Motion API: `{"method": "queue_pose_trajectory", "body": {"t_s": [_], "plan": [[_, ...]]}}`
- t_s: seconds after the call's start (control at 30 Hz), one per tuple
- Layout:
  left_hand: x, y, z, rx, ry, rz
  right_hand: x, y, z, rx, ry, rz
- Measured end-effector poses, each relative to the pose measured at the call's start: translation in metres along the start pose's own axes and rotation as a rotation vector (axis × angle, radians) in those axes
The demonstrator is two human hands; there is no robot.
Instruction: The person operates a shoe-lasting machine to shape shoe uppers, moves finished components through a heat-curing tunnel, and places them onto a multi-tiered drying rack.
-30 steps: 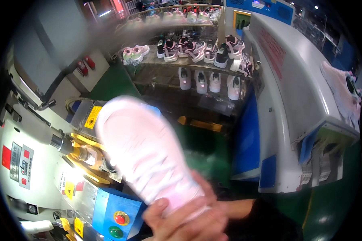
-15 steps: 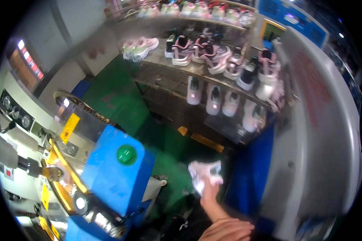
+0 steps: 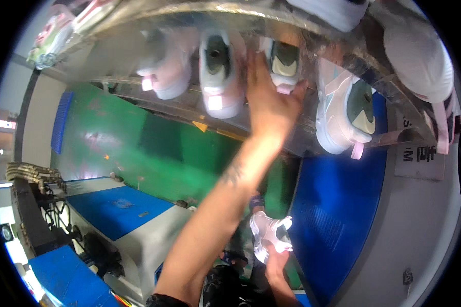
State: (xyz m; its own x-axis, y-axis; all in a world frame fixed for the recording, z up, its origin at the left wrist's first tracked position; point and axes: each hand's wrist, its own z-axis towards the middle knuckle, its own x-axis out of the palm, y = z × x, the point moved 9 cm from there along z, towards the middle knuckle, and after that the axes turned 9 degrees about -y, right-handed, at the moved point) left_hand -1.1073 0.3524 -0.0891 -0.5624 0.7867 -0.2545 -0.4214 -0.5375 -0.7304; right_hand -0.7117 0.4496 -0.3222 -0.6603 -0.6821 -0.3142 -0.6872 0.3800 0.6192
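My left hand (image 3: pixel 270 100) reaches up to a lower shelf and grips the heel of a pale pink and white sneaker (image 3: pixel 287 64) with a dark grey opening. Its fingers run along the left side and the thumb lies on the right. Low in the view, near my legs, my right hand (image 3: pixel 276 257) is closed round another white and pale pink sneaker (image 3: pixel 265 227). Similar sneakers stand heel-out on the shelf: one (image 3: pixel 217 77) just left of my left hand, a blurred one (image 3: pixel 171 71) farther left, and a tilted one (image 3: pixel 343 110) to the right.
Above, the upper shelf's worn edge (image 3: pixel 200 11) carries more shoes, including a white one (image 3: pixel 420 61). A grey machine casing (image 3: pixel 420 220) and a blue panel (image 3: pixel 338 204) border the right. Blue and grey machinery (image 3: pixel 120 207) stands at the left, over a green floor (image 3: pixel 159 138).
The view has come much closer to the rack. My left hand has moved up from the lower edge and taken hold of a shelf sneaker. My right hand still holds its sneaker low down.
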Motion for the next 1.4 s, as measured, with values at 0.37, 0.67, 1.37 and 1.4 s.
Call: {"method": "queue_pose_trajectory", "body": {"t_s": [0.37, 0.67, 1.37, 1.4], "plan": [[-0.042, -0.024, -0.060, -0.062, -0.006, -0.141, 0.004, -0.028, 0.033, 0.026, 0.031, -0.022], [-0.043, -0.030, -0.060, -0.056, -0.010, -0.210, 0.015, -0.036, 0.031, 0.060, 0.170, -0.072], [-0.013, -0.026, -0.037, -0.070, 0.119, -0.104, 0.025, -0.049, 0.030, 0.061, 0.291, -0.250], [-0.007, -0.031, -0.039, -0.034, 0.108, -0.100, 0.021, -0.046, 0.034, 0.054, 0.247, -0.213]]}}
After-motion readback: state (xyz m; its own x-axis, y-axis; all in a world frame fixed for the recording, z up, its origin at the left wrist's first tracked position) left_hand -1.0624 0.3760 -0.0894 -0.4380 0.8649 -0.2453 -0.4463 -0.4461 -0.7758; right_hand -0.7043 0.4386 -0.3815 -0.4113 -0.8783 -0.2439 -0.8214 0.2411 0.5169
